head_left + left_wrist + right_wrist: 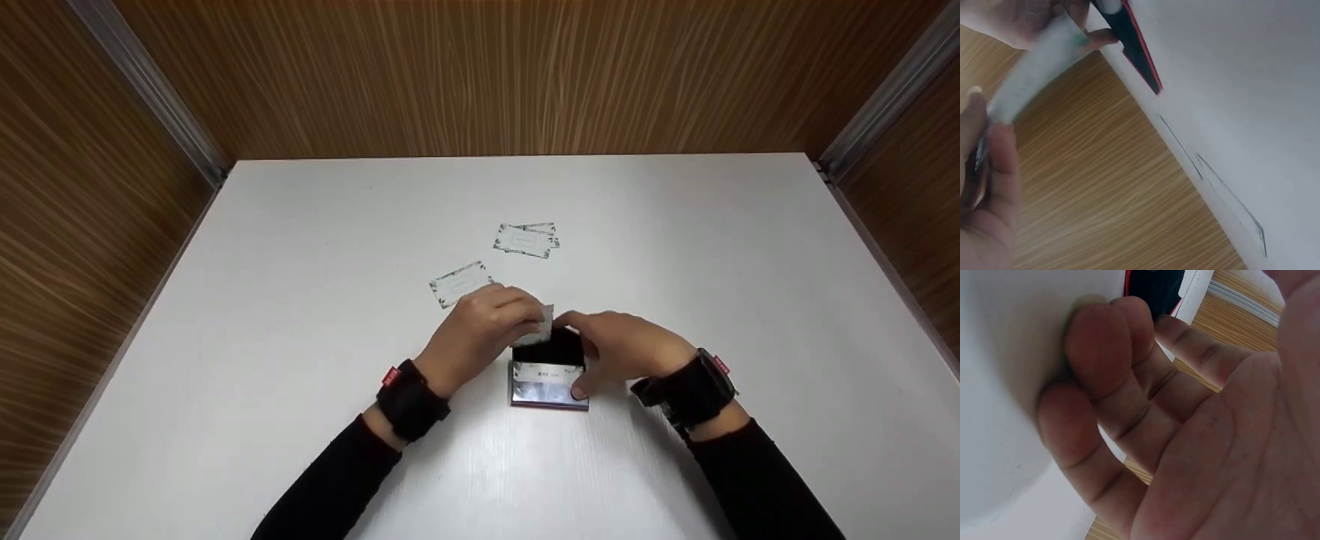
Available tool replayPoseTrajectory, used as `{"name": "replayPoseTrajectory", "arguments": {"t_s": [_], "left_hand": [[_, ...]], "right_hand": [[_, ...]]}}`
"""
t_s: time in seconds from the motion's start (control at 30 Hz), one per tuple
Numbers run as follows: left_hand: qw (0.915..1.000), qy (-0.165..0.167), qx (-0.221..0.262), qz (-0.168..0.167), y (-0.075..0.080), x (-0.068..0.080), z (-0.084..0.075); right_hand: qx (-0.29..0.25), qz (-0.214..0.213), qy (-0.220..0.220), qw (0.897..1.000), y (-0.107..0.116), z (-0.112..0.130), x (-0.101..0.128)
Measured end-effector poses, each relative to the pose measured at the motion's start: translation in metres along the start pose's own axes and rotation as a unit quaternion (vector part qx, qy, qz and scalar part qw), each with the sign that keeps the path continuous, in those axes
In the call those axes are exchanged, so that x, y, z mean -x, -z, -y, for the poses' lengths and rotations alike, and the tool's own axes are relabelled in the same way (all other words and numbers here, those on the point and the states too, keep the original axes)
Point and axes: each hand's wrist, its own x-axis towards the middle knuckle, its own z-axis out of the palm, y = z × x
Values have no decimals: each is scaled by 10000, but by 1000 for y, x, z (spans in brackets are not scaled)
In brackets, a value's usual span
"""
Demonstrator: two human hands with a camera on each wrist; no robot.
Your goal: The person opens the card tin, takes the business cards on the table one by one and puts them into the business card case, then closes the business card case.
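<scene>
An open business card case (547,394) lies on the white table, its silvery front toward me and its black inside (559,346) exposed. A printed card (551,370) shows in it. My right hand (630,345) grips the case's right side, thumb on the front. Just above the case, my left hand (491,319) pinches a business card (546,326); in the left wrist view this card (1039,70) looks bent and blurred. The right wrist view shows curled fingers (1100,349) against the tabletop by the case's red edge (1127,284).
A single card (459,285) with a leafy border lies just beyond my left hand. Farther back, several overlapping cards (527,241) lie on the white table (337,247). Wood-grain panels (480,75) stand behind the table and at its sides.
</scene>
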Motion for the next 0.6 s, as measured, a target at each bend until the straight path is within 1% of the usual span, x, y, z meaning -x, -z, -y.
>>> {"name": "replayPoseTrajectory", "arguments": {"t_s": [0.13,0.2,0.27,0.33,0.37,0.47,0.53,0.6], "left_hand": [[9972,119,430,608,-6,4,0],[9938,407,600,846,-7,6,0],[9915,689,640,896,-7,6,1],[9905,861,648,850,-8,7,1],[9902,901,673,828,-9,7,2],[9905,882,674,817,-11,8,5],[9872,1054,671,995,-11,9,5],[9819,1288,658,1226,-9,9,5]], "right_hand": [[52,-14,47,10000,0,1,0],[91,2,5,10000,0,2,-1],[95,31,-43,9999,0,2,-1],[32,67,-83,9999,0,2,-1],[-14,82,-99,9999,0,2,-2],[-49,78,-73,9999,0,1,-2],[-9,65,-63,10000,0,1,-1],[48,54,-54,10000,0,1,-1]]}}
